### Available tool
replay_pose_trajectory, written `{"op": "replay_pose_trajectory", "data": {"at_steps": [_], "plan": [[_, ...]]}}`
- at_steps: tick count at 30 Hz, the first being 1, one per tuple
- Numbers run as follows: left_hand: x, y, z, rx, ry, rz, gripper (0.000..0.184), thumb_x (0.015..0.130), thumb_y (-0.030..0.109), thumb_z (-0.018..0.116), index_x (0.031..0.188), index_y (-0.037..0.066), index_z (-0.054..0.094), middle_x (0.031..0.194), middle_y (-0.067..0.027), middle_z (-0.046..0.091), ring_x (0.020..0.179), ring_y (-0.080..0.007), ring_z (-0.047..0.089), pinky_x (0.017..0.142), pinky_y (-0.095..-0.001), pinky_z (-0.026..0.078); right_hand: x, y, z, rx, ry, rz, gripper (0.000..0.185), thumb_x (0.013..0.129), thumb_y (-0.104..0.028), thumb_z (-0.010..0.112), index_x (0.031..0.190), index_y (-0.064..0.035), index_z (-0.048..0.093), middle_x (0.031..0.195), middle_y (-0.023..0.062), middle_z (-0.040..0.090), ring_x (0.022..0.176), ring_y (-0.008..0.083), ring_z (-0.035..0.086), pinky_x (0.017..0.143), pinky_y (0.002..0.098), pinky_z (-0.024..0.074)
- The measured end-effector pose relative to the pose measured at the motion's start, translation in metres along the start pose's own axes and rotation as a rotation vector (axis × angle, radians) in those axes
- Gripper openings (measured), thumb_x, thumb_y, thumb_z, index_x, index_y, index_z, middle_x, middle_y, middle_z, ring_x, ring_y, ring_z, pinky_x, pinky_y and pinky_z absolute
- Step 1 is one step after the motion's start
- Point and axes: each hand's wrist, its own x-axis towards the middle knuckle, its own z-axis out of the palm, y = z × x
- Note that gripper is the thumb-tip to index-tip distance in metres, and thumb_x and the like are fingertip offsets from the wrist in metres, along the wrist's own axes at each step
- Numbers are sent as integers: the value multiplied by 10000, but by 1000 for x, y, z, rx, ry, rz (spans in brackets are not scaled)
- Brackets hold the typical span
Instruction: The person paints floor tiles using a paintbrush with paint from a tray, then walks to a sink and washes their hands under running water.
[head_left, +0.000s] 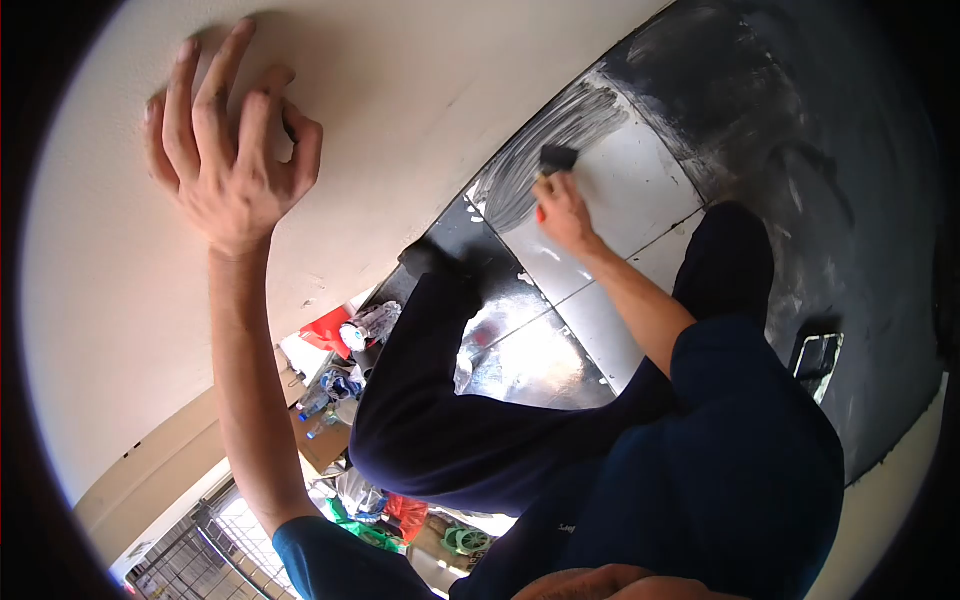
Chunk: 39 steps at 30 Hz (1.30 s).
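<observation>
Against the pale wall point(400, 110), my left hand point(235, 155) rests with its fingers spread and bent, nothing held. My right hand point(566, 212) is closed round the handle of a brush point(558, 158) with a dark, wide head. The brush head touches a white tile point(640, 170), at the border of grey-black streaks point(545, 145) that run along the wall side. Dark coating covers the surface point(700, 80) beyond the tile. The exact shape of the handle is hidden by my fingers.
My bent knees and dark trousers point(450, 430) lie between me and the shiny tiles point(530, 355). Bottles point(325, 420), a red bag point(325, 332) and other clutter stand at the lower left. A rectangular opening or fixture point(818, 365) is at the right.
</observation>
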Motion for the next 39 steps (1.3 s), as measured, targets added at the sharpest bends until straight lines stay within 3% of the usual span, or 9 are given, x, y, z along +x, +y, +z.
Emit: {"op": "replay_pose_trajectory", "data": {"at_steps": [6, 9, 11, 17, 23, 26, 29, 33, 39], "plan": [[4, 3, -6, 70, -12, 28, 167, 759, 232, 638, 905, 278, 703, 1347, 57, 632, 1322, -224, 526, 1146, -411, 296, -54, -70, 38, 605, -253, 115, 109, 779, 7, 568, 868, -38, 611, 786, 199, 612, 837, 420, 605, 742, 487, 484], [5, 3, -7, 45, -10, 34, 183, 754, 231, 632, 920, 268, 700, 1345, 51, 632, 1322, -232, 525, 1136, -418, 306, -14, -12, -19, 427, -239, 273, 45, 790, 16, 552, 807, -21, 574, 776, 237, 608, 756, 443, 598, 675, 515, 471], [5, 5, -7, 52, -6, 34, 190, 752, 230, 629, 925, 261, 699, 1343, 44, 633, 1321, -237, 525, 1132, -421, 310, 17, 28, -71, 345, 67, 201, 56, 771, 24, 588, 802, -17, 565, 735, 222, 581, 743, 446, 580, 679, 513, 466], [10, 9, -12, 69, 4, 26, 220, 745, 221, 623, 951, 241, 696, 1343, 30, 633, 1319, -242, 530, 1124, -425, 322, 8, 66, -100, -174, -14, 229, 318, 773, -20, 658, 1088, -52, 635, 1098, 215, 576, 1061, 385, 563, 867, 449, 534], [14, 11, -14, -63, 87, -23, 183, 750, 185, 604, 914, 204, 682, 1244, 24, 694, 1273, -248, 576, 1109, -396, 332, -98, -61, -4, 366, -309, 35, 124, 784, -84, 649, 894, -51, 604, 1014, 211, 606, 982, 399, 598, 799, 477, 520], [19, 15, -10, -234, 258, -64, 201, 734, 130, 603, 923, 152, 666, 1155, -14, 729, 1211, -259, 618, 1096, -365, 328, -98, -65, 8, 564, -423, 113, 59, 821, -80, 605, 848, -53, 561, 866, 186, 609, 884, 397, 610, 745, 490, 492], [34, 21, 8, -463, 505, -62, 174, 736, 106, 610, 907, 98, 640, 1085, -71, 739, 1114, -278, 665, 1036, -384, 410, -70, -4, -32, 452, -224, 284, 163, 876, -113, 592, 751, -38, 518, 659, 196, 561, 655, 404, 594, 589, 481, 447], [102, 45, 38, -880, 862, 23, 220, 821, 81, 656, 1013, -4, 589, 1067, -131, 710, 1015, -283, 695, 978, -438, 487, -21, 63, -135, 94, 236, 221, 90, 850, -9, 652, 922, -21, 599, 870, 200, 607, 815, 375, 605, 710, 423, 500], [179, 99, 74, -1371, 1213, -99, 329, 910, 142, 674, 1136, -72, 565, 1137, -169, 681, 1024, -281, 685, 972, -452, 493, -88, 14, -55, -193, 101, 208, 468, 737, 64, 629, 1193, -41, 607, 1080, 201, 562, 1008, 378, 572, 856, 450, 510]]}}
